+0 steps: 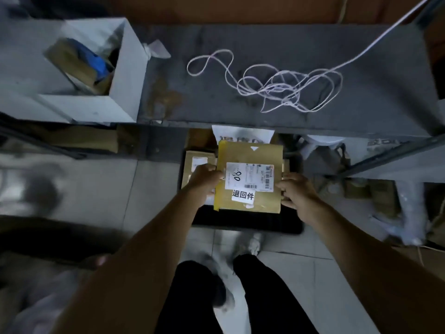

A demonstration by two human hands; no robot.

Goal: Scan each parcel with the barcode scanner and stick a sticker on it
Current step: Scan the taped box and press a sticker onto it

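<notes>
Evidently the parcel (249, 178) is gripped at opposite edges by the left hand (204, 180) and right hand (295, 191), label (249, 175) upward; presumably readable for scanning; a sticker (243, 195) is already on it.

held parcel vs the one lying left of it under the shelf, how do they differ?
The held parcel is yellower and looks larger; the second parcel is browner and looks smaller. The held parcel is gripped at its sides by the left hand and the right hand; the second parcel lies untouched, partly hidden behind them. The held parcel shows a black-lettered sticker; none shows on the second parcel. Both carry a white shipping label.
</notes>
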